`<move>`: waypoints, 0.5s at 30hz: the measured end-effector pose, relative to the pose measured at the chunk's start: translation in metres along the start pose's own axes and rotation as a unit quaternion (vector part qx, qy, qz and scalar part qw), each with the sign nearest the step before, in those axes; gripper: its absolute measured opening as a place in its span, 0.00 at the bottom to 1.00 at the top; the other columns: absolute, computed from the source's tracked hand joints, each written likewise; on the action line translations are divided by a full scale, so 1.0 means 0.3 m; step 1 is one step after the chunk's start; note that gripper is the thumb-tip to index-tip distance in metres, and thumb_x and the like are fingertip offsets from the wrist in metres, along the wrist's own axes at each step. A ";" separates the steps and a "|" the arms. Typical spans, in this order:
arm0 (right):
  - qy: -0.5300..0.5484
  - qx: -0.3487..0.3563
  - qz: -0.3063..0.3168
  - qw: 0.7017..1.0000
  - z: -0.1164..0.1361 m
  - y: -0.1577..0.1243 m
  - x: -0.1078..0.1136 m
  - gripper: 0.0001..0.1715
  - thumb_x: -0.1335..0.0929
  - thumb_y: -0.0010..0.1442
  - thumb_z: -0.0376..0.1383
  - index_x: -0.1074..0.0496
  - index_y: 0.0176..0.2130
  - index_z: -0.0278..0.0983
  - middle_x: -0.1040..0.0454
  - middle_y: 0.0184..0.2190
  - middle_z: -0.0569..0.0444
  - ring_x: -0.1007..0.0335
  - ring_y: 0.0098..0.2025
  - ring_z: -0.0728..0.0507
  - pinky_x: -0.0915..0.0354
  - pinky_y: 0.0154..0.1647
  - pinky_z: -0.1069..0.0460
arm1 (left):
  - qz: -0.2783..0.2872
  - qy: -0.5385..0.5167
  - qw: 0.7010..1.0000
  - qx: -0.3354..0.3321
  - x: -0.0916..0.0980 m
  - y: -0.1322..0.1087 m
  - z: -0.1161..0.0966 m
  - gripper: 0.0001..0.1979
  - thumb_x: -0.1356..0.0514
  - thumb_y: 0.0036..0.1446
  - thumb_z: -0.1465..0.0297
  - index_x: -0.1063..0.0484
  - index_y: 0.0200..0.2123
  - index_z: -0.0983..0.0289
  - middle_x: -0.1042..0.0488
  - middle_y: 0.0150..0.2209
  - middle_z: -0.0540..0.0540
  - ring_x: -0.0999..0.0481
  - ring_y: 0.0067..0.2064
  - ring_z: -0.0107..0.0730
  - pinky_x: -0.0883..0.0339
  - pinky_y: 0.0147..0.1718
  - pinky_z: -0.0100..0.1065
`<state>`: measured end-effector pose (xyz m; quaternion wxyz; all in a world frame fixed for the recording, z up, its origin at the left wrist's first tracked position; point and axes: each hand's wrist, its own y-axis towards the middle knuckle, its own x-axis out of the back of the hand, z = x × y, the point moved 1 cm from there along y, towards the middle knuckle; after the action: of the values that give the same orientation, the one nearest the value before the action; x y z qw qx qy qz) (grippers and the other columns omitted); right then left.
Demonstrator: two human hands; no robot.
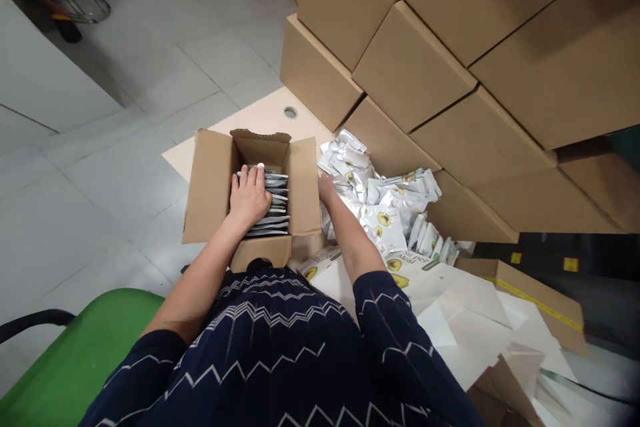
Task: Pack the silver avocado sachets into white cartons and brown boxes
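Navy zigzag-patterned clothing (280, 347) fills the bottom of the view, with both bare forearms reaching forward out of it. The left hand (249, 197) lies palm down inside the open brown cardboard box (210, 187). Its fingers are spread and nearly flat across the tops of the silver foil sachets (277, 212), which stand on edge in a row. It presses on them and grips nothing. The right hand (326, 188) rests against the outside of the box's right flap, with the wrist bent inward. Its fingers are hidden behind the flap, so I cannot tell whether it holds anything.

The box stands at the left edge of the pale wooden counter (265, 117). Just to its right lies a loose heap of white avocado-printed sachets (385, 213), against a wall of stacked plain cartons (415, 67). Flat white sheets (465, 307) cover the counter's near right corner, and a green chair seat (85, 353) sits low on the left.

The box seems to overhang the counter's left edge, so a hard downward push from the left hand could probably tip it or buckle the row. A nudge from the right forearm could likely send the heap sliding.
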<state>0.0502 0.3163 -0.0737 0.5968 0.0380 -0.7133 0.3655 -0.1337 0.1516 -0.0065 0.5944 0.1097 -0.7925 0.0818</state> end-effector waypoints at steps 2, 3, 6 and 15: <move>0.010 -0.015 0.029 0.999 -0.031 0.010 0.029 0.24 0.39 0.67 0.33 0.31 0.60 0.40 0.27 0.56 0.41 0.31 0.56 0.35 0.36 0.54 0.43 | 0.002 0.001 1.000 -0.002 0.003 0.000 -0.001 0.34 0.55 0.62 0.68 0.49 0.70 0.77 0.41 0.68 0.69 0.49 0.71 0.60 0.54 0.67 0.59; 0.014 -0.023 0.036 0.999 -0.051 0.015 0.049 0.24 0.38 0.66 0.32 0.33 0.61 0.40 0.26 0.55 0.41 0.29 0.55 0.36 0.34 0.51 0.45 | 0.004 0.001 1.000 -0.003 0.005 0.000 -0.002 0.34 0.55 0.62 0.68 0.49 0.70 0.77 0.41 0.68 0.69 0.49 0.71 0.60 0.54 0.67 0.58; 0.031 -0.052 -0.005 0.998 -0.122 0.015 0.132 0.27 0.37 0.63 0.28 0.33 0.61 0.38 0.24 0.53 0.40 0.27 0.52 0.36 0.34 0.48 0.48 | 0.004 -0.002 1.000 -0.003 0.007 0.000 -0.002 0.34 0.55 0.62 0.68 0.49 0.70 0.77 0.41 0.68 0.69 0.50 0.71 0.59 0.54 0.67 0.59; 0.279 0.058 -0.300 0.910 -0.240 -0.247 0.531 0.19 0.36 0.65 0.38 0.28 0.53 0.38 0.23 0.47 0.47 0.27 0.50 0.38 0.33 0.50 0.44 | 0.000 -0.007 1.000 0.001 0.000 0.001 -0.003 0.34 0.55 0.62 0.68 0.49 0.70 0.77 0.41 0.69 0.69 0.50 0.72 0.58 0.56 0.68 0.58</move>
<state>0.1006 0.3637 0.1031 0.8497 0.1816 -0.4502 0.2060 -0.1330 0.1521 -0.0062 0.5884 0.1106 -0.7968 0.0820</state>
